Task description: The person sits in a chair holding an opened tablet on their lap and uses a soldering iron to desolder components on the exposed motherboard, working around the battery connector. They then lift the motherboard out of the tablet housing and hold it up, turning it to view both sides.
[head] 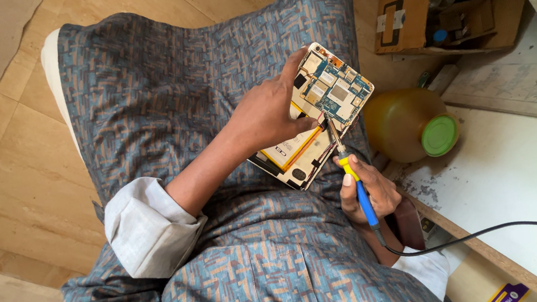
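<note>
Opened phone [318,117] in L hand [271,114], soldering iron [353,175] in R hand [371,193].

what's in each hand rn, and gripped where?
Left hand holds the opened phone by its long edge, thumb across the inside. Right hand grips the soldering iron by its blue-and-yellow handle, tip at the circuit board.

an opened phone [318,117] with its back cover off, green circuit board and pale battery bare, is held tilted above the lap. a blue-and-yellow soldering iron [353,179] touches its tip to the board's near edge.
</note>
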Available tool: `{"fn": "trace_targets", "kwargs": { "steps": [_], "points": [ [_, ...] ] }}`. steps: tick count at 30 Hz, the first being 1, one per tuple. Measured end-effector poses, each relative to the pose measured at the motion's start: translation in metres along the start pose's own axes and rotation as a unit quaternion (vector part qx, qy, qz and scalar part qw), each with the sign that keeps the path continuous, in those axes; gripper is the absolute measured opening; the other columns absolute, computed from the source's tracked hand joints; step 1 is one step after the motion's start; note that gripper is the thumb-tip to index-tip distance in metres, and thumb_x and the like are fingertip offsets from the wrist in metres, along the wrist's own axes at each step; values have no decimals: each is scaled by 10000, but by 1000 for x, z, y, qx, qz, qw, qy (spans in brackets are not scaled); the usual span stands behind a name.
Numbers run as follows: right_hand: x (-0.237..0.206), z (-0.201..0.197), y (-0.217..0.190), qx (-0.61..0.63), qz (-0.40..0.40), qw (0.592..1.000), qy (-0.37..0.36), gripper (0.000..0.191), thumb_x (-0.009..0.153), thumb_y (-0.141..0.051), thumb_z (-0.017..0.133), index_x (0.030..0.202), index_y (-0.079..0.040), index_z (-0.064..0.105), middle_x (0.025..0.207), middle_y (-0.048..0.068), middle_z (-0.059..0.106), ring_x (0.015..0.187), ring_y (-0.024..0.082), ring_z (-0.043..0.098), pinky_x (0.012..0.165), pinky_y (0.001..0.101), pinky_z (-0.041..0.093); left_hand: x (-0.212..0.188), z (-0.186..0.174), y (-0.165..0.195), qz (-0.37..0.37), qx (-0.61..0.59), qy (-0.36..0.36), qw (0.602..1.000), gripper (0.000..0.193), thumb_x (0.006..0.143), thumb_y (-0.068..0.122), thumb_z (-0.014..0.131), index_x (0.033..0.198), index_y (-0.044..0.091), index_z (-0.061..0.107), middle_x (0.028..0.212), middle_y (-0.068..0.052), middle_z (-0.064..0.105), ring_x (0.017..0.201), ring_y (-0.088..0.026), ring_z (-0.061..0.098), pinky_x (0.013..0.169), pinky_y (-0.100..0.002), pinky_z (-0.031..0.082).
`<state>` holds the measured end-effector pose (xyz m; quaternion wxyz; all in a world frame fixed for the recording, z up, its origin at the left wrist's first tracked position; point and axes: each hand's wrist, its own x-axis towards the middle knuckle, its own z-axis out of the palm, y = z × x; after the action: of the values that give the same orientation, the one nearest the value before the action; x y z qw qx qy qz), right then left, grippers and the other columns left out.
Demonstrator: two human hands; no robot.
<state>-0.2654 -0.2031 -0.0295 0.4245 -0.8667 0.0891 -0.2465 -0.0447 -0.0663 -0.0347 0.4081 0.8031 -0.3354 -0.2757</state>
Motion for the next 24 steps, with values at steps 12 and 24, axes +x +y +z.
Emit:
{"fn": "trace_targets", "kwargs": {
  "steps": [12,24],
  "points": [
    [3,-2,-3,-16,-4,1000,-4,257,1006,-87,623,1205,70,669,1017,260,741,947,310,785,859,352,643,0,-3,4,-8,-3,-9,1000,1185,700,328,916,1560,56,148,1152,-289,697,963,-458,707,810,-505,564],
    [2,-3,-2,-28,-4,1000,-5,255,1009,-103,619,1199,58,674,1016,245,743,955,313,785,845,353,651,-3,-2,7,2,27,4,1000,1210,703,412,912,1557,36,141,1228,-302,663,969,-465,700,775,-517,567]
  ]
}}
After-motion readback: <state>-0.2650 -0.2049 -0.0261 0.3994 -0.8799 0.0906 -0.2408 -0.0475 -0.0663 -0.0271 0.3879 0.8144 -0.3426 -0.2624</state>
